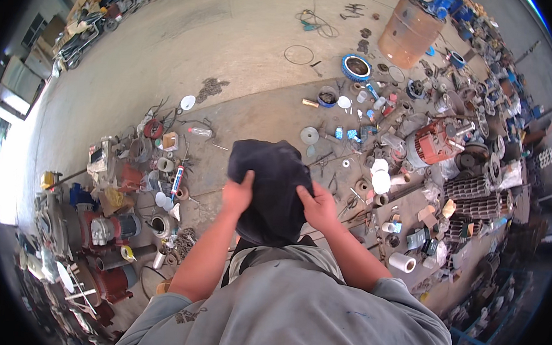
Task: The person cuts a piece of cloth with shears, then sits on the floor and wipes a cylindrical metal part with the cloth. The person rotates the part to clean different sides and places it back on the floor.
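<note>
A black cloth item (pixel 271 194), bunched or folded into a thick bundle, is held up in front of my body; its exact kind does not show. My left hand (pixel 238 194) grips its left edge, thumb on top and fingers hidden beneath it. On the opposite side, my right hand (pixel 319 208) pinches the right edge with the thumb over the fabric. Past the cloth on the left lie a clear bottle (pixel 201 132) and a blue-and-white tube (pixel 177 180) on the concrete floor.
Motors and pipe parts crowd both sides, among them a red motor (pixel 432 144) at right and a dark red one (pixel 111 282) at lower left. A rusty drum (pixel 412 32) stands far right. A blue ring-shaped part (pixel 357 68) and a cable (pixel 320 24) lie ahead.
</note>
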`<state>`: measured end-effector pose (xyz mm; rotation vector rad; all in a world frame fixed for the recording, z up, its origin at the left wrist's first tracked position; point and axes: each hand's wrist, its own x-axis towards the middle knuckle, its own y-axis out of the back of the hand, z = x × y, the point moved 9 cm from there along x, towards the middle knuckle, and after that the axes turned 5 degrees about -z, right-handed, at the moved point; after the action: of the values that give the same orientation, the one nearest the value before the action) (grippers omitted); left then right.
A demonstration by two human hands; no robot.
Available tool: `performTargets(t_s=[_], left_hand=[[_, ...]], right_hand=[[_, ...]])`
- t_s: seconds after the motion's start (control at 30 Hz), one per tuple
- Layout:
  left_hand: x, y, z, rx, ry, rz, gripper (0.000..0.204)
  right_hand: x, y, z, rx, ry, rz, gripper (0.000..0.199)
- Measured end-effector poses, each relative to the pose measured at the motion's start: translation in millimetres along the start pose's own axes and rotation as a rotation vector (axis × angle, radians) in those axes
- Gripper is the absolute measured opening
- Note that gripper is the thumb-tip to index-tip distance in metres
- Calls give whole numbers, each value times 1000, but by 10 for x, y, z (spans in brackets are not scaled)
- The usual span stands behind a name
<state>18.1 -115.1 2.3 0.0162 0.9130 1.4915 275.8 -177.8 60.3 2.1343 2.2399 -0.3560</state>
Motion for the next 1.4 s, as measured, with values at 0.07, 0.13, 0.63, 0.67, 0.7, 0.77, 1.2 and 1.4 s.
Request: performTargets(t_s=[0.07, 0.13, 0.63, 0.67, 0.7, 0.77, 1.2, 1.4], left_hand=[[141, 181, -347, -102, 84, -18, 71], [287, 369, -623, 191, 129, -61, 77], [-127, -335, 748, -1079, 88, -1162, 56], [-257, -418, 759, -1047, 119, -1257, 64], [-295, -364, 905, -1077, 109, -1319, 66], [-176, -326, 995, -1169, 183, -1397, 67], [1185, 391, 206, -1235, 581, -1159, 47], [1304, -361, -200, -1212, 874, -923, 52]], right_hand=[[-163, 124, -124, 273, 96, 43, 27], [-276, -50, -460, 409, 141, 51, 31], [1069, -782, -1245, 556, 207, 76, 35], [1274, -576, -1054, 535, 169, 170, 26], [1419, -310, -753, 470, 43, 266, 23], [1619, 138, -105, 543, 71, 437, 19], [-191, 2567, 3308, 5, -825, 1063, 39], [223, 3051, 5363, -495, -1132, 891, 42]])
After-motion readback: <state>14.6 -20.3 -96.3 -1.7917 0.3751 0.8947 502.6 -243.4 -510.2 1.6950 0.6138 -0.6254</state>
